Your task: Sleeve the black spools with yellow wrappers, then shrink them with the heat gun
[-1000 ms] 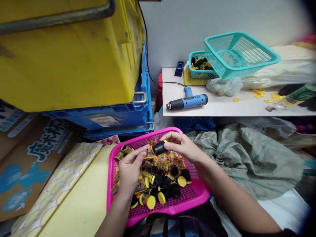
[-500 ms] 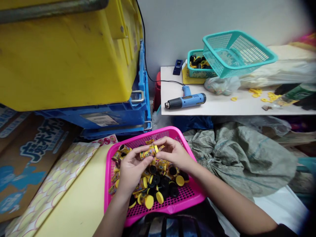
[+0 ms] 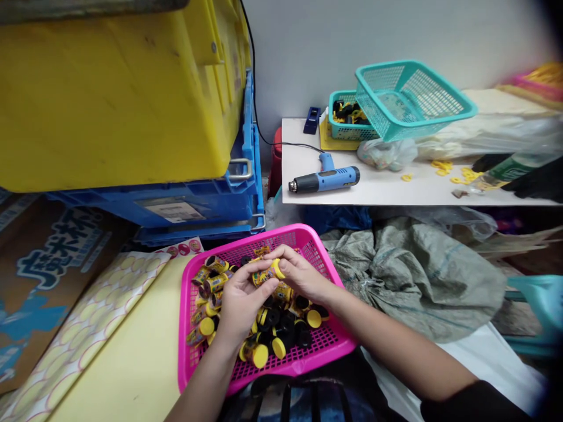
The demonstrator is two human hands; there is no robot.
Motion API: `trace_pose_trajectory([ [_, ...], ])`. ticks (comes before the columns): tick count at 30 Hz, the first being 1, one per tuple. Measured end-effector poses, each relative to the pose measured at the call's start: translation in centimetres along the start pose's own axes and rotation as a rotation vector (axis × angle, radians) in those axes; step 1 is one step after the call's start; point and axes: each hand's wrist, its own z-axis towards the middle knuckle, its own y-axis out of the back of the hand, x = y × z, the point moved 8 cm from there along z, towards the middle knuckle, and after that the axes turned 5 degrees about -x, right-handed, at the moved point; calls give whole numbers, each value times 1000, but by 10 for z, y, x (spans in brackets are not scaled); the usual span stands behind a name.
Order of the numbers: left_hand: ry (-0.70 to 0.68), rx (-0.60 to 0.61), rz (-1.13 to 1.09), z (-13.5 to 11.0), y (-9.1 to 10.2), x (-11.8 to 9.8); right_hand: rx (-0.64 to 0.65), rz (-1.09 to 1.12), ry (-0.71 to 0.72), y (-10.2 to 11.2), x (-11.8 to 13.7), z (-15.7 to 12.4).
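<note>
Above the pink basket (image 3: 303, 364), both of my hands are on one small printed yellow canister (image 3: 263, 277) with a yellow cap (image 3: 278, 269). My left hand (image 3: 240, 299) closes thumb and fingers round its body. At the capped end, my right hand (image 3: 303, 274) presses its fingers and thumb against the cap; some fingertips are hidden. Below lie several similar canisters (image 3: 217, 283), some with yellow caps (image 3: 260, 356) and some with dark ends. Loose black round pieces (image 3: 303, 334) are mixed among them.
A blue heat gun (image 3: 325, 180) lies on the white shelf (image 3: 303, 138), its cord running up the wall. Two teal baskets (image 3: 411, 126) stand behind it. Yellow and blue crates (image 3: 109, 105) rise at left. A grey-green sack (image 3: 422, 275) lies at right.
The canister has turned a little, so its cap faces more to the upper right. My right fingers have shifted round the cap. The whole view has moved slightly.
</note>
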Motion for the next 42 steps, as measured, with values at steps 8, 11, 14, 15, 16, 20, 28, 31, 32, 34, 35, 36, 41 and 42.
trace_pose_trajectory([
  [8,-117,77,120,-6,-4,-20,175,6,-76,-10,9,-6],
  [11,-97,127,118,-7,-9,-30,213,-18,-71,-12,13,-8],
  [14,-12,144,93,-4,-13,-32,212,-7,-66,-11,16,-8],
  [15,5,135,97,-3,-14,-31,196,-13,-58,-10,17,-7],
  [16,11,126,105,-1,-15,-31,175,-28,-43,-8,18,-6],
  [20,-54,144,141,7,-27,-34,78,-93,52,5,27,2],
  [28,-137,167,291,24,-54,-49,16,16,127,30,40,16],
  [31,-78,161,216,27,-68,-51,126,168,63,29,38,18],
  [32,-61,142,209,28,-72,-50,143,212,45,30,37,19],
  [34,-12,118,222,31,-77,-46,163,284,6,33,35,21],
  [35,14,114,235,33,-79,-43,172,314,-11,35,33,22],
  [36,35,116,252,34,-81,-40,186,340,-24,37,32,23],
  [41,30,173,330,35,-81,-36,247,386,-15,42,29,26],
  [42,24,193,349,34,-80,-36,252,375,-14,42,28,27],
])
